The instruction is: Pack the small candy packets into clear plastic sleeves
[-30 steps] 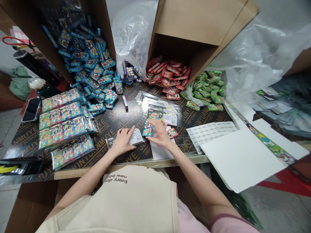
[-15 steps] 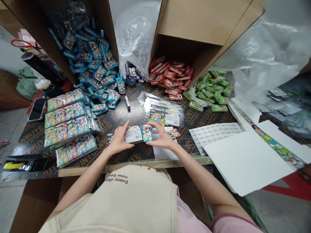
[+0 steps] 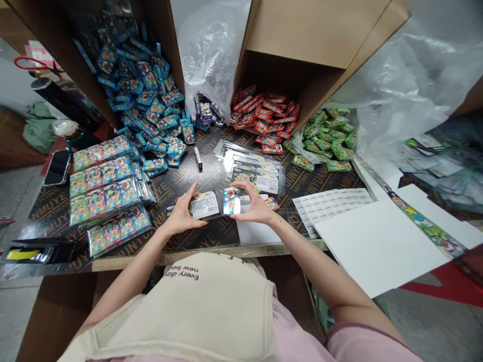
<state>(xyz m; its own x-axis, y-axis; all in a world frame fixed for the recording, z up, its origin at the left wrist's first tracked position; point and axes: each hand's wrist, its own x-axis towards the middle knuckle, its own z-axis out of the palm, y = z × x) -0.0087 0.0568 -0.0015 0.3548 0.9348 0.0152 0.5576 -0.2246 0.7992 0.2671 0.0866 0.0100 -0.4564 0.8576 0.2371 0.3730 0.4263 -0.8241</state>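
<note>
My left hand (image 3: 184, 212) grips a flat black-and-yellow package (image 3: 205, 205) with a white printed label, thumb at its near edge and fingers at its far edge. My right hand (image 3: 254, 205) pinches a small blue picture box (image 3: 231, 201) between thumb and fingers, just right of the package. Glare covers part of the blue box, and I cannot tell whether it sits within clear wrap. Beyond my hands lie overlapping clear-sleeved cards (image 3: 256, 177). A small purple box (image 3: 198, 158) stands apart from them.
Blue boxes (image 3: 151, 110) spill from a carton at left, red boxes (image 3: 267, 115) from another carton. Green boxes (image 3: 328, 136) lie right of them. Wrapped multi-packs (image 3: 103, 198) are stacked at left, near a tape dispenser (image 3: 37, 253). White sheets (image 3: 381, 246) overhang the table's right front.
The blue box and the labelled package have drawn slightly apart. My left hand has shifted a little left, and my right hand slightly right and away from me.
</note>
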